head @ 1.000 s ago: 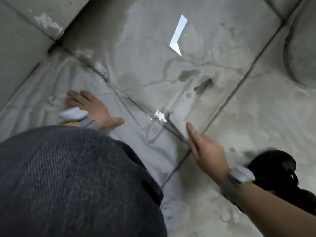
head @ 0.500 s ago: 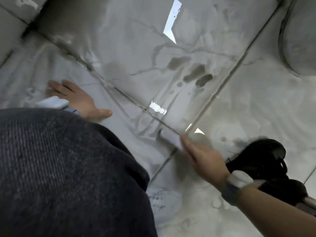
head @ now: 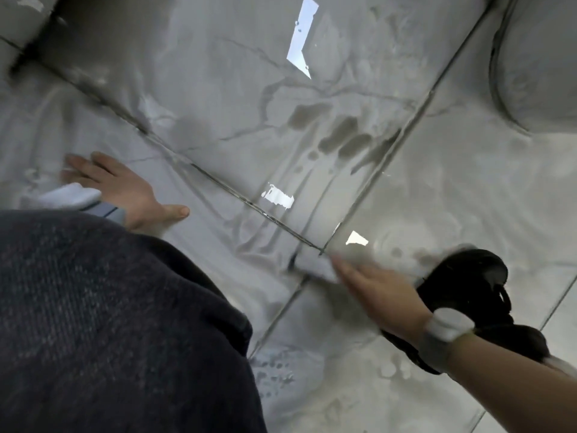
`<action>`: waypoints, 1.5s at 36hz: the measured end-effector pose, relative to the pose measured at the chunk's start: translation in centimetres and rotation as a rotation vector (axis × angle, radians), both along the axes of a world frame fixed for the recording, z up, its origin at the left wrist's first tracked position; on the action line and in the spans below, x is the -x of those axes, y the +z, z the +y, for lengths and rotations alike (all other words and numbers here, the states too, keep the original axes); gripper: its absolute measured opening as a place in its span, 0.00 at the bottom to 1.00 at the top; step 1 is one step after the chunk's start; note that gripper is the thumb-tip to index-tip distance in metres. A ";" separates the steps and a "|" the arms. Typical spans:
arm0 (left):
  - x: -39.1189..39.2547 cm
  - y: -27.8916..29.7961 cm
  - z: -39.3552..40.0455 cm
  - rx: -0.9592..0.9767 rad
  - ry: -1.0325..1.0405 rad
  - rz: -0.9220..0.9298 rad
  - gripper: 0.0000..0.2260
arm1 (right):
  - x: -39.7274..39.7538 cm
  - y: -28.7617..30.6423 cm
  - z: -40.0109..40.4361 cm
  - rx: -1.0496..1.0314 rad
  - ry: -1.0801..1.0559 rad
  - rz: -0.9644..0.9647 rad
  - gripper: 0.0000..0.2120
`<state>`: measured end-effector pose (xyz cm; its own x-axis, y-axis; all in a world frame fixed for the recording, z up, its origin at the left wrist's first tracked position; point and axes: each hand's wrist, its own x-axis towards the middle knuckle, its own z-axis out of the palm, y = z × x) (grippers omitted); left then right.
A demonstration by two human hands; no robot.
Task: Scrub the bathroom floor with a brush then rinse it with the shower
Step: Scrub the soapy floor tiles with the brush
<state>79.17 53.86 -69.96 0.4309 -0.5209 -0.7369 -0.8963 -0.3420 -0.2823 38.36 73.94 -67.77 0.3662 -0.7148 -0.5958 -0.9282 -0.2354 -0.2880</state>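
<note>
The wet, soapy grey tile floor (head: 218, 89) fills the view, with streaks and dark wet patches near its middle. My right hand (head: 384, 295) holds a pale, motion-blurred brush (head: 312, 265) down on the floor where two grout lines cross. Its fingers lie along the brush top and the thumb is hidden. My left hand (head: 125, 189) rests flat on the wet tile at the left, fingers spread, holding nothing. Each wrist carries a white band. No shower head is in view.
My knee in dark fabric (head: 109, 323) covers the lower left. A black sandal (head: 468, 276) on a foot stands just right of my right hand. A rounded white fixture base (head: 537, 73) sits at the top right, and a wall edge (head: 12, 26) at the top left.
My right hand has drawn the brush back toward me, from the middle of the tile to the grout crossing, leaving wet streaks. My left hand has stayed planted.
</note>
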 end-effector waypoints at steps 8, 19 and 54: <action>0.4 0.6 0.0 0.003 0.020 0.034 0.76 | 8.0 -2.0 -11.3 0.203 -0.165 0.111 0.28; 0.4 0.6 0.0 0.002 0.014 0.021 0.77 | 4.3 -1.4 -16.6 0.343 -0.642 0.104 0.27; -0.4 -0.5 0.7 0.035 -0.014 0.008 0.77 | -3.2 -3.4 -10.7 0.227 -0.477 -0.108 0.28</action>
<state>79.53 54.58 -70.49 0.4172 -0.5528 -0.7214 -0.9034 -0.3388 -0.2628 41.60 63.24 -71.21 0.0195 -0.9231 -0.3841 -0.9153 0.1381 -0.3784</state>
